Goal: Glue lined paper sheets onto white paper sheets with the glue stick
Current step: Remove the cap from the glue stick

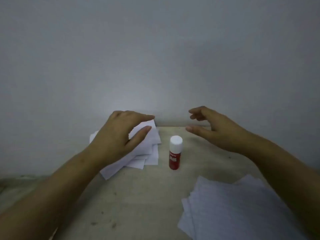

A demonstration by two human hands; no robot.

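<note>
I see my left hand (117, 135) spread open over the white paper pile (149, 151), my right hand (213, 129) open and empty, the capped glue stick (175, 152) upright between them, and lined sheets (233, 210) at near right.

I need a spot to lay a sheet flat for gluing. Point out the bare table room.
Widest bare patch: table near you, between the left forearm, glue stick and lined sheets. A smaller one lies under the right hand, right of the stick. Crowded: the far left, where white sheets fan out under the left hand.
</note>
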